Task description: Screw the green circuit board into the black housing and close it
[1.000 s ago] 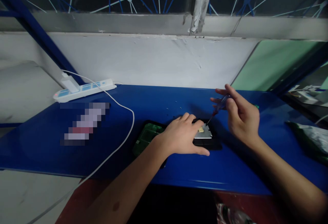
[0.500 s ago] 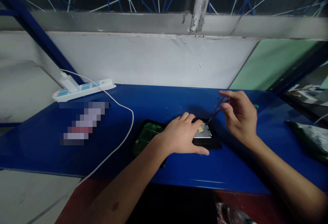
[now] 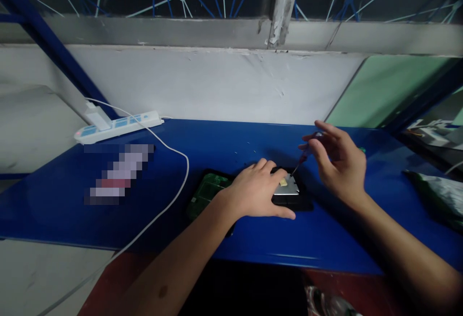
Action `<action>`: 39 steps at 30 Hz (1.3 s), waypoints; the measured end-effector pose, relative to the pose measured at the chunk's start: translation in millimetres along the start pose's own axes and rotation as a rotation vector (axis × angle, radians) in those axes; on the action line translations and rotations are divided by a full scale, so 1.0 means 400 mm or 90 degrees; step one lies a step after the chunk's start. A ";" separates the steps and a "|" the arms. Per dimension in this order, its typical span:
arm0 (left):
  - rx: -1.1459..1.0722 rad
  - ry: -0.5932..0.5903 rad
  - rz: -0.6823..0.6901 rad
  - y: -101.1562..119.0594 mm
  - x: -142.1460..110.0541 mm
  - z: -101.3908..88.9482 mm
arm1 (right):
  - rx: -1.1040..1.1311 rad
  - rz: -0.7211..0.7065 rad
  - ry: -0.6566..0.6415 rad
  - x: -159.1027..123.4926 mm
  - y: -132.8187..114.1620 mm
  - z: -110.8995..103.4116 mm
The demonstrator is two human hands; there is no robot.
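Note:
My left hand (image 3: 257,188) lies flat with fingers spread over an opened black electronic device, its fingertips on the far side and thumb stretched out at the near side. Right of that hand show the device's black casing (image 3: 303,202) and a silver metal plate (image 3: 289,188) with a small yellowish patch (image 3: 282,182). My right hand (image 3: 342,166) grips a screwdriver (image 3: 305,154) with a purplish, see-through handle, held at a slant. Its tip meets the plate near the far right corner. A green circuit board (image 3: 210,189) in a black frame is partly hidden under my left forearm.
Several tiny screw-like bits (image 3: 249,143) lie beyond my left hand on the blue table (image 3: 253,239). A white power strip (image 3: 123,125) and a white cable (image 3: 181,154) are on the left, near a blurred-out item (image 3: 119,173). A green-and-silver bag (image 3: 437,190) lies at right.
The fingers of my right hand have shifted and opened out somewhat around the screwdriver handle, the index finger lifting. The screwdriver tip stays at the same spot. My left hand has not moved.

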State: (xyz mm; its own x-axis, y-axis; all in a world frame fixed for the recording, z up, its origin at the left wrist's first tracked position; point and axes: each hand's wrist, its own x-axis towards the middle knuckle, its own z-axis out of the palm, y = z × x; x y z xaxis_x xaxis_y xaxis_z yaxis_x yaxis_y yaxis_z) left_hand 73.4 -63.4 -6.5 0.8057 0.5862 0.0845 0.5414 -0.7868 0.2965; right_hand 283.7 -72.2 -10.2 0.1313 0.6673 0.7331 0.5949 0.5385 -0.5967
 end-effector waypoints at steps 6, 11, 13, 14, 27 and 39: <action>0.006 0.006 0.002 -0.003 0.001 0.006 | -0.027 -0.011 0.013 0.007 0.005 -0.002; 0.008 0.000 0.000 -0.004 0.000 0.006 | -0.008 0.000 0.019 0.011 0.007 -0.004; 0.007 0.000 -0.004 -0.004 0.000 0.005 | -0.022 0.015 0.023 0.011 0.003 -0.003; 0.007 0.001 -0.004 -0.004 0.000 0.005 | -0.030 0.021 0.027 0.011 0.000 -0.002; 0.056 0.013 0.002 0.011 0.001 0.000 | -0.157 -0.032 -0.013 0.006 -0.013 -0.005; 0.129 0.015 0.006 0.025 -0.001 0.028 | -0.017 0.049 -0.090 0.066 -0.060 0.153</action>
State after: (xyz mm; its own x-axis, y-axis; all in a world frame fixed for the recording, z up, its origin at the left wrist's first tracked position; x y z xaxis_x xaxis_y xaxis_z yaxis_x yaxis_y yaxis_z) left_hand 81.3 -73.7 -14.0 0.8063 0.5813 0.1096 0.5733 -0.8135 0.0977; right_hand 224.3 -35.9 3.5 0.0657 0.7723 0.6318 0.6082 0.4710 -0.6390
